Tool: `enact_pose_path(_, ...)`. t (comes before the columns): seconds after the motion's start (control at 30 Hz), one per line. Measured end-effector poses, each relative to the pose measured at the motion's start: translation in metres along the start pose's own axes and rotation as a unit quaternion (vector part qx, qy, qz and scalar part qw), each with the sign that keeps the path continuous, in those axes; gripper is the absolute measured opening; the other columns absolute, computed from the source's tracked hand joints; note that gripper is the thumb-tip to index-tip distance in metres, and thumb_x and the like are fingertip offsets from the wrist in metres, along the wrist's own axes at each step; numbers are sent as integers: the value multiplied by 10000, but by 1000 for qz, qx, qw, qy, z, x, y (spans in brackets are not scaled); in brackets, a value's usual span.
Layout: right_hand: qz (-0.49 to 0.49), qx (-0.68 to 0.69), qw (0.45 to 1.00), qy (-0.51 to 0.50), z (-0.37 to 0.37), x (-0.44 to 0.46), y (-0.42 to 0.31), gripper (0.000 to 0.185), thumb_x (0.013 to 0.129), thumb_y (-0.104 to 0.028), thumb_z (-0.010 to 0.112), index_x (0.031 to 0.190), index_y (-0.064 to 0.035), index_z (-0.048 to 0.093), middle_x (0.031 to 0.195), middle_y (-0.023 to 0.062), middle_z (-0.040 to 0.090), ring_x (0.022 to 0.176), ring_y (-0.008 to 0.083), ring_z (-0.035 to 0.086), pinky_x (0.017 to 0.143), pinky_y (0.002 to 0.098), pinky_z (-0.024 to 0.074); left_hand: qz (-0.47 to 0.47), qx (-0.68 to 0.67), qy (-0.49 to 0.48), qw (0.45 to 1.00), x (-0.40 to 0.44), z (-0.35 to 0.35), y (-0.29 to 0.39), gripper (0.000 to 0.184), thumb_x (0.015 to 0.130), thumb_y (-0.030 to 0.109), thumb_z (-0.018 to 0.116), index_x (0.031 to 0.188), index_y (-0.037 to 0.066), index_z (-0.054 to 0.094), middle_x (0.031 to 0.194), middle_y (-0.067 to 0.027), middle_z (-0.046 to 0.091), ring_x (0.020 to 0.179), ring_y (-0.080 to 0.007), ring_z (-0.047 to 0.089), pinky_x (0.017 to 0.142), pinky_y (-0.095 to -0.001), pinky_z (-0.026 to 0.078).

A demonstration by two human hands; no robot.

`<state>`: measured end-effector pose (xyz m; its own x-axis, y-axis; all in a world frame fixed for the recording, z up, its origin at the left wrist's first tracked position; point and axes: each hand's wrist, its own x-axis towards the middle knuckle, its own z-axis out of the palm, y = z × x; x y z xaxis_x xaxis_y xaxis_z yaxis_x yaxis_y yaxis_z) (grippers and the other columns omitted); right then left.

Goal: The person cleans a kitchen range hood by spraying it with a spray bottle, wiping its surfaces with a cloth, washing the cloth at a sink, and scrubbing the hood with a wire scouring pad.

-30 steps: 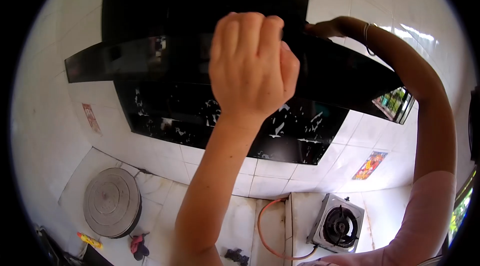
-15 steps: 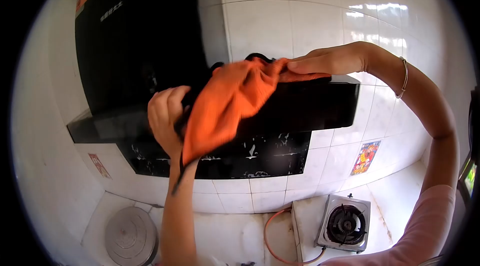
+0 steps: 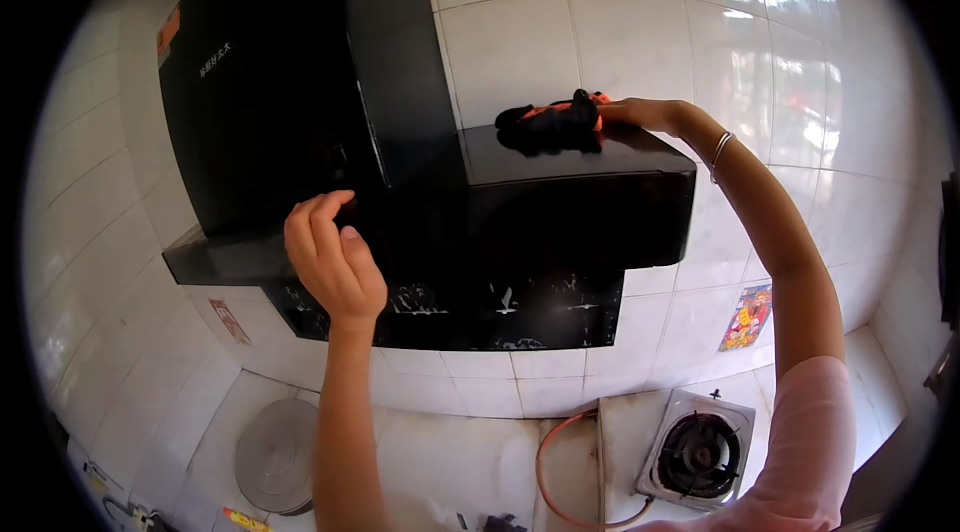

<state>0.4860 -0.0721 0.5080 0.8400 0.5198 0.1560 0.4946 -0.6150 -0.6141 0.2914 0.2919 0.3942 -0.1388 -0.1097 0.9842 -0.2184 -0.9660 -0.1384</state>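
A black range hood with a glossy front is mounted on the tiled wall. My right hand is on the right part of its top ledge, closed around a bunched orange and black cloth that rests on that ledge. Some of my right fingers are hidden behind the cloth. My left hand is raised in front of the hood's left side, fingers loosely bent and apart, with nothing in it.
Below the hood, a single-burner gas stove with an orange hose stands on the white counter. A round grey lid lies at the left. A colourful picture is on the wall tiles.
The cloth hung spread out between both hands in front of the hood. Now my left hand has let go, and the cloth is bunched under my right hand on the hood's ledge.
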Motion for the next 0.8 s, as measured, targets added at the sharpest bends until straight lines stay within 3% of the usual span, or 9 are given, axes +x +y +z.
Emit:
enact_pose_path(0.1,11,-16,1000,4,-4,-2,4,638,939,-580,433,1276,-64,602,1279,138,595,1210,224,518,1081,309,274,3,10,6,1000,2,1,0,288,894,159,404,1051,35,610,1087,-111,562,1061,-288,517,936,-399,385)
enact_pose_path(0.33,-62,-76,995,22,17,-111,-37,741,953,-630,343,1377,-43,501,1411,165,489,1345,283,413,1128,352,254,-18,12,8,1000,2,1,5,289,874,145,413,1055,42,614,1092,-117,563,1072,-300,515,949,-411,382)
enact_pose_path(0.43,-241,-37,970,-20,32,-148,-51,675,990,-560,347,1412,-43,448,1426,163,473,1368,304,382,1142,361,261,-15,21,22,999,1,1,6,291,870,147,417,1056,38,614,1092,-126,566,1068,-312,517,953,-417,382)
enact_pose_path(0.47,-245,-34,968,-28,34,-150,-59,675,990,-560,347,1412,-43,448,1426,163,473,1368,304,382,1142,361,261,-11,14,27,999,1,2,6,292,870,148,417,1055,36,614,1086,-130,568,1064,-317,516,951,-418,382)
enact_pose_path(0.6,-237,-241,941,-5,51,-145,-94,615,994,-544,347,1438,-126,428,1416,157,486,1341,326,418,1135,378,277,2,10,36,999,2,2,3,294,870,168,423,1049,32,613,1061,-149,576,1036,-333,523,932,-440,385)
enact_pose_path(0.7,-161,-353,921,-31,88,-137,-158,577,1010,-502,315,1480,-169,345,1405,175,487,1318,349,435,1125,414,308,-6,28,31,999,-6,-6,-3,269,763,84,536,1014,59,630,975,-141,575,983,-335,529,934,-466,408)
enact_pose_path(0.73,-135,-355,923,-59,95,-119,-174,562,1021,-463,309,1479,-139,341,1395,174,496,1323,300,442,1130,379,311,-3,45,5,999,10,4,15,298,733,58,552,1019,59,636,953,-142,582,958,-333,536,897,-455,422)
enact_pose_path(0.77,-153,-255,944,-141,106,-80,-170,546,1032,-404,301,1469,-79,346,1406,153,493,1319,244,460,1100,346,357,-7,-13,57,998,4,7,9,292,718,53,566,1000,52,641,945,-138,588,947,-329,543,875,-443,428)
enact_pose_path(0.8,-184,-402,895,-49,140,-90,-198,611,1021,-493,280,1475,-87,325,1474,170,394,1409,233,318,1150,341,261,-78,-34,67,994,-20,-18,-9,256,706,64,581,955,53,642,944,-134,594,947,-334,547,867,-431,431)
